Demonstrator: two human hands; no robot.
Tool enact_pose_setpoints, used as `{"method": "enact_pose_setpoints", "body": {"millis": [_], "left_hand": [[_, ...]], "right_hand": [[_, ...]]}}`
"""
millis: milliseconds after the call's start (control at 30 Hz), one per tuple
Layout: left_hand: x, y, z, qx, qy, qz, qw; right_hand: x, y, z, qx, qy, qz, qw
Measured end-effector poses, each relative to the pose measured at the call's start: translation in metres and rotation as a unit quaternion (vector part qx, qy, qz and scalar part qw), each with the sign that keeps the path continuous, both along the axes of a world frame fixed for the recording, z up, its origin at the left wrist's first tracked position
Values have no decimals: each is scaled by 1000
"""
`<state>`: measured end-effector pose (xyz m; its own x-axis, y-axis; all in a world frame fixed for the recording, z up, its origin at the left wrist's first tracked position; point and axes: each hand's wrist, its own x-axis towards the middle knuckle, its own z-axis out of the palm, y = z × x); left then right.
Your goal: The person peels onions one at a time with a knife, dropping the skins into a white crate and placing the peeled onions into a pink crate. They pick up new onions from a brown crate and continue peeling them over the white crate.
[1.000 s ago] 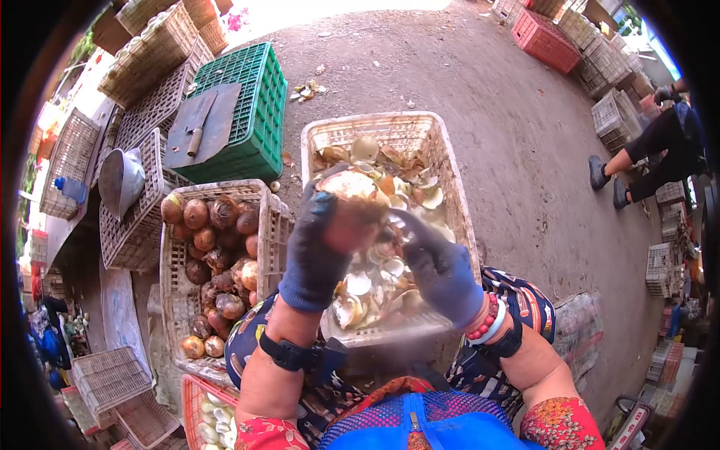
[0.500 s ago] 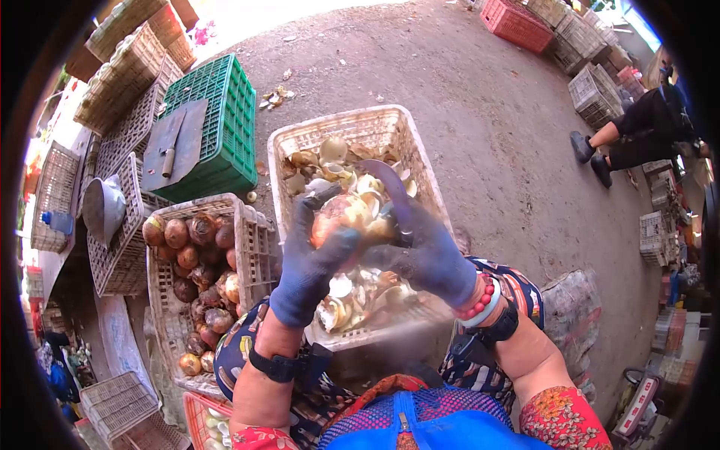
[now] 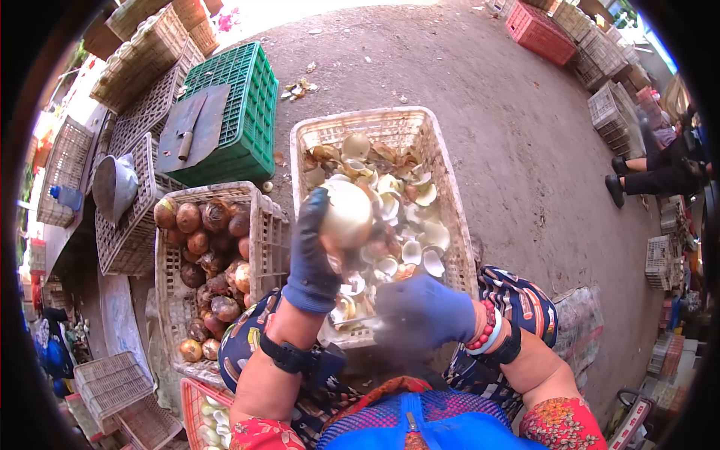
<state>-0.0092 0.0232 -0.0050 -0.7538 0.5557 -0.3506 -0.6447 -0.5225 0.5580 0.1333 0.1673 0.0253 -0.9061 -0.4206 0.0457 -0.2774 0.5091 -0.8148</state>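
Observation:
My left hand [image 3: 311, 262], in a dark blue glove, is closed round an onion [image 3: 348, 214] above the crate of peelings. The side of the onion facing me is pale and smooth, without brown skin. My right hand [image 3: 421, 311], gloved too and smeared by motion, is lower, over the near part of that crate. A thin blade-like streak of a knife [image 3: 357, 324] juts left from its fist; most of the knife is hidden. Below both hands, pale and brown onion peelings [image 3: 394, 195] lie in the off-white plastic crate [image 3: 448, 176].
Left of me stands a crate of brown-skinned onions [image 3: 217, 292]. Beyond it is a green crate [image 3: 259, 112] bearing a dark board with another knife [image 3: 185, 145]. A metal bowl [image 3: 115, 187] sits at far left. A person's legs [image 3: 649, 180] show at right.
My hands have moved apart; the right, with the knife, has swung down toward me. The onion has turned from brown-orange skin to a pale side. The view has shifted slightly.

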Motion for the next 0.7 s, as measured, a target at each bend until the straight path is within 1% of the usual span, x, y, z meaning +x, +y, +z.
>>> {"method": "enact_pose_setpoints", "body": {"millis": [33,100,133,167,200,233,267,300,333,400,467,533,567,633,667,700], "left_hand": [[-3,-2,15,19,-41,34,998],[-15,-7,8,90,-62,61,992],[-17,-11,2,176,-51,5,983],[-16,-15,-17,8,157,17,987],[-13,-19,-44,-159,354,27,921],[-5,-18,-52,-132,335,18,933],[2,-16,-59,-107,316,8,943],[9,-12,-62,104,65,-21,992],[17,-4,-35,-27,200,-43,978],[9,10,-4,-100,203,-113,968],[4,7,1,-182,292,-93,934],[1,3,-5,-220,322,-98,916],[-1,2,-8,-239,336,-100,906],[0,-1,-3,-252,288,-151,912],[8,5,10,-253,275,-151,915],[12,8,8,-260,292,-159,907]], "right_hand": [[1,3,-2,-38,-53,-33,997],[4,6,-3,-117,-157,-105,975],[-1,5,-5,-203,-174,-172,948],[-6,4,-7,-296,-178,-235,909],[-11,3,-9,-382,-168,-291,861],[-14,5,-15,-483,-188,-293,803],[-17,7,-23,-551,-202,-278,761],[-21,8,-29,-589,-200,-262,738],[-23,11,-33,-607,-196,-247,729],[-20,18,-33,-596,-149,-243,751],[-21,30,-22,-510,-134,-265,807],[-21,33,1,-423,-138,-288,848],[-21,32,-7,-394,-99,-297,864],[-23,28,-22,-330,-20,-321,887],[-22,27,-30,-277,32,-338,899],[-21,25,-33,-247,53,-347,903]]}}
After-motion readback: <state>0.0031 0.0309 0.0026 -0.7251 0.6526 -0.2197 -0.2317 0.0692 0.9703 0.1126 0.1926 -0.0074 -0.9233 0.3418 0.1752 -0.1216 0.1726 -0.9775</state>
